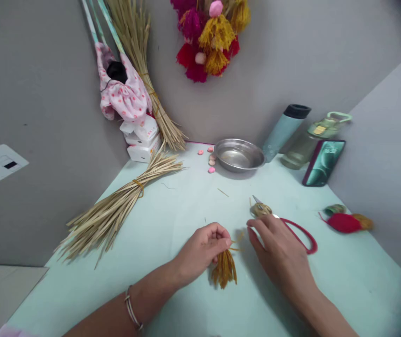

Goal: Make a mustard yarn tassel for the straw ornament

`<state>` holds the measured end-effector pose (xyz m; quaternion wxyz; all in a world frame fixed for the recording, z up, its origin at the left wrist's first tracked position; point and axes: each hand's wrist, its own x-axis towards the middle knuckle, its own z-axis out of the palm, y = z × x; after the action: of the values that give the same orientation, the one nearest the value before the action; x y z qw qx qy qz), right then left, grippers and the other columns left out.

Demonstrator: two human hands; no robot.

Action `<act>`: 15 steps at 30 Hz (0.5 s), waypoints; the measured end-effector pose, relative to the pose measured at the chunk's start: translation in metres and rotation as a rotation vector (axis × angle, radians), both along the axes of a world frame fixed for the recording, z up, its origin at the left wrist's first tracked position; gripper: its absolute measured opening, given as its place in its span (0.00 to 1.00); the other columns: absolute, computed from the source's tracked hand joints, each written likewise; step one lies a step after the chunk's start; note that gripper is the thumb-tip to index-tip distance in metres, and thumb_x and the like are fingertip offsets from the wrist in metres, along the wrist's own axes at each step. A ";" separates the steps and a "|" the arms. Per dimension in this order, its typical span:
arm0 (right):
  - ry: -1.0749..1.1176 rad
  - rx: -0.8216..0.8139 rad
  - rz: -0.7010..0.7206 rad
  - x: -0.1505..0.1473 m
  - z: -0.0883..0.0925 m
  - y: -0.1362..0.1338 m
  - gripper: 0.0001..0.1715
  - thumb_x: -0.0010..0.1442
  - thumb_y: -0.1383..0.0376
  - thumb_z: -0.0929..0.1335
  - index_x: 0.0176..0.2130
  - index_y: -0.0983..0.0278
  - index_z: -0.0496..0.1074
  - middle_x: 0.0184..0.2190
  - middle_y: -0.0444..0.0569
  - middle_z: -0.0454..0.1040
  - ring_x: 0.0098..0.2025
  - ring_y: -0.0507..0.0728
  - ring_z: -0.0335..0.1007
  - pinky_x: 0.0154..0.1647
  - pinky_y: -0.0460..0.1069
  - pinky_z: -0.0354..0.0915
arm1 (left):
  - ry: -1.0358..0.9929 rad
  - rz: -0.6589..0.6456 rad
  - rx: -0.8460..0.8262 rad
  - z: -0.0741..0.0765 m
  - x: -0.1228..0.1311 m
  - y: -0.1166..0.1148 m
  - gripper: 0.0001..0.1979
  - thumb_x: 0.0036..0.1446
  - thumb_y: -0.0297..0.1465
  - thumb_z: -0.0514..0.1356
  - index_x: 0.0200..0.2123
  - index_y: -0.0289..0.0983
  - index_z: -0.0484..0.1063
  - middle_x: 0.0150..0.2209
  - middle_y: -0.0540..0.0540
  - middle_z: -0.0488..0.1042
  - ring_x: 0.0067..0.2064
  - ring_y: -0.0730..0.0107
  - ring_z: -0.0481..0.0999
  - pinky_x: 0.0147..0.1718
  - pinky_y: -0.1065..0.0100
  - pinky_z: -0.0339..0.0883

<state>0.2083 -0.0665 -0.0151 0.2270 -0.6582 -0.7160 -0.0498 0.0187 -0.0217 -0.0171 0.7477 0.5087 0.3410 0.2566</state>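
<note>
My left hand [205, 248] is closed, with thumb and fingers pinched on the top of a mustard-yellow yarn tassel [224, 269]. The tassel's loose strands hang toward the table, and short yarn ends stick out to the right of the thumb. My right hand [279, 250] is a little to the right, its thumb and index finger apart with nothing visible between them. It partly covers a pair of scissors with red handles [309, 238]. Beside the blades lies a small ball of tan thread [261, 209], just beyond the right fingertips.
A tied bundle of dry straw [116, 206] lies at left; another straw bundle [154, 98] leans on the wall. Pink beads [211, 170] sit by a steel bowl [239, 155]. Bottles [284, 128], a phone [324, 164] and red yarn [344, 223] line the right. Colourful tassels [217, 32] hang above.
</note>
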 end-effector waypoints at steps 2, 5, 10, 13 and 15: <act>0.219 -0.040 -0.025 0.006 0.002 0.002 0.12 0.66 0.60 0.61 0.43 0.62 0.70 0.41 0.53 0.71 0.40 0.59 0.67 0.38 0.52 0.60 | -0.014 0.010 -0.013 0.000 0.000 0.000 0.13 0.55 0.40 0.60 0.33 0.35 0.66 0.25 0.53 0.61 0.25 0.79 0.59 0.25 0.74 0.55; 0.589 -0.223 0.036 0.002 0.012 0.002 0.14 0.67 0.56 0.59 0.46 0.59 0.67 0.43 0.50 0.69 0.44 0.58 0.65 0.43 0.51 0.60 | -0.016 0.016 -0.020 0.001 0.000 -0.001 0.13 0.55 0.40 0.61 0.32 0.35 0.67 0.25 0.53 0.61 0.26 0.79 0.59 0.25 0.74 0.55; 0.856 -0.627 0.253 -0.018 0.024 -0.003 0.23 0.66 0.50 0.58 0.27 0.62 0.61 0.27 0.44 0.59 0.30 0.54 0.56 0.31 0.49 0.56 | -0.006 0.006 -0.016 0.001 0.001 -0.002 0.13 0.55 0.40 0.60 0.32 0.36 0.66 0.25 0.53 0.61 0.25 0.79 0.59 0.25 0.74 0.54; 0.935 -0.637 0.204 -0.021 0.023 -0.003 0.24 0.65 0.50 0.61 0.24 0.62 0.59 0.25 0.42 0.54 0.28 0.52 0.50 0.29 0.48 0.51 | -0.015 0.004 -0.010 0.001 0.000 -0.001 0.12 0.55 0.39 0.60 0.32 0.35 0.66 0.25 0.53 0.61 0.26 0.79 0.60 0.25 0.74 0.54; 0.959 -0.600 0.178 -0.020 0.022 -0.002 0.21 0.64 0.51 0.62 0.27 0.63 0.64 0.26 0.42 0.58 0.30 0.53 0.53 0.31 0.48 0.53 | -0.016 0.010 -0.004 0.002 0.000 -0.001 0.13 0.56 0.40 0.60 0.32 0.35 0.66 0.25 0.54 0.61 0.25 0.79 0.60 0.25 0.74 0.54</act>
<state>0.1887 -0.0684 0.0068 0.3331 -0.5801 -0.5684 0.4790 0.0191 -0.0231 -0.0155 0.7502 0.5032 0.3381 0.2638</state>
